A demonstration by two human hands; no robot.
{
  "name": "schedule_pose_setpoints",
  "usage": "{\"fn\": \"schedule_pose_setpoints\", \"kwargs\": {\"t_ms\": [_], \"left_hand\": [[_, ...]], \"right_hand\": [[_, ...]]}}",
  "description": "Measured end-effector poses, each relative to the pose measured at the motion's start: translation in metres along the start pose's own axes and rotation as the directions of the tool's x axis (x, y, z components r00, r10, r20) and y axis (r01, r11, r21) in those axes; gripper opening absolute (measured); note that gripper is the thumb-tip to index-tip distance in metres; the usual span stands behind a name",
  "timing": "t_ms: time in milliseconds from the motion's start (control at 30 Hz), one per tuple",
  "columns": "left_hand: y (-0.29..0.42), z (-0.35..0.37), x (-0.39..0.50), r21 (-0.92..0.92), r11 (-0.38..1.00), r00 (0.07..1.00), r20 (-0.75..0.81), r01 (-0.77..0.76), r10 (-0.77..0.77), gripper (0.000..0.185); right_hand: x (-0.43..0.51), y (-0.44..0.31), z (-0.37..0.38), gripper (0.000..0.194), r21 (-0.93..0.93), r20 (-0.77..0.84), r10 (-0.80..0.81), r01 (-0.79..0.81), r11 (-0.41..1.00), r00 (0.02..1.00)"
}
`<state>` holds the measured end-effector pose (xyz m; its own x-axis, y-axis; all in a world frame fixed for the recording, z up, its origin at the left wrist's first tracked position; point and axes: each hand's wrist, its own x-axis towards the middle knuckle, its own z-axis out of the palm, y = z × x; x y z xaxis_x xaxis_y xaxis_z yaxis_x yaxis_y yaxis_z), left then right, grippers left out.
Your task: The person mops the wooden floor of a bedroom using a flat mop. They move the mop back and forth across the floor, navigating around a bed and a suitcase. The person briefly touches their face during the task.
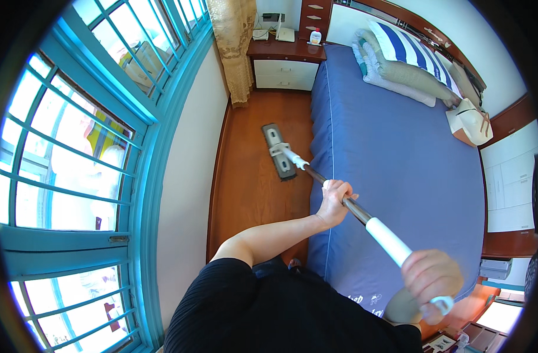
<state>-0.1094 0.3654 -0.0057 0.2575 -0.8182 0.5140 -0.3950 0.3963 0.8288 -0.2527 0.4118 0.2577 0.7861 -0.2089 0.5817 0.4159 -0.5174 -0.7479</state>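
Note:
A flat mop's grey head (279, 152) rests on the brown wooden floor (247, 194), between the wall and the bed. From its white joint a metal pole (315, 174) runs diagonally toward me and ends in a white grip sleeve (389, 240). My left hand (336, 202) is wrapped around the metal pole about midway. Farther up, my right hand (432, 278) grasps the end of the white sleeve; it looks blurred. A pale hanging loop (443, 303) sticks out just past that hand.
The bed with a blue cover (397, 163) borders the floor strip on the right. Opposite stand a white wall (185, 176) and turquoise barred windows (143, 185). A nightstand (286, 73) and a gold curtain (235, 48) close the far end. Pillows (410, 66) and a white bag (469, 121) lie on the bed.

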Motion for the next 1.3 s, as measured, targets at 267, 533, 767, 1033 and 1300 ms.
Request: {"fn": "schedule_pose_setpoints", "kwargs": {"t_ms": [267, 533, 767, 1033, 1300], "left_hand": [[-0.118, -0.018, 0.054, 0.054, 0.994, 0.982, 0.167, -0.096, 0.086, 0.022], [-0.173, -0.080, 0.071, 0.264, 0.965, 1.000, -0.022, 0.002, 0.004, 0.022], [-0.145, -0.085, 0.038, 0.232, 0.960, 0.983, -0.127, 0.157, -0.130, 0.022], [-0.031, -0.049, 0.012, 0.001, 0.988, 0.984, 0.083, 0.156, -0.155, 0.024], [0.023, 0.011, 0.009, -0.175, 0.980, 0.939, 0.342, 0.096, -0.031, 0.015]], "right_hand": [[0.005, 0.110, 0.049, 0.011, -0.159, -0.315, -0.066, 0.016, 0.987, 0.947], [0.038, 0.175, 0.062, 0.014, -0.086, -0.247, -0.042, 0.021, 0.996, 0.968], [0.024, 0.157, 0.064, 0.011, 0.061, -0.421, -0.008, 0.037, 0.997, 0.907], [0.007, 0.037, 0.000, 0.019, 0.154, -0.309, -0.041, 0.092, 0.984, 0.950], [-0.028, -0.032, 0.009, 0.021, -0.078, -0.564, -0.031, -0.017, 0.997, 0.825]]}}
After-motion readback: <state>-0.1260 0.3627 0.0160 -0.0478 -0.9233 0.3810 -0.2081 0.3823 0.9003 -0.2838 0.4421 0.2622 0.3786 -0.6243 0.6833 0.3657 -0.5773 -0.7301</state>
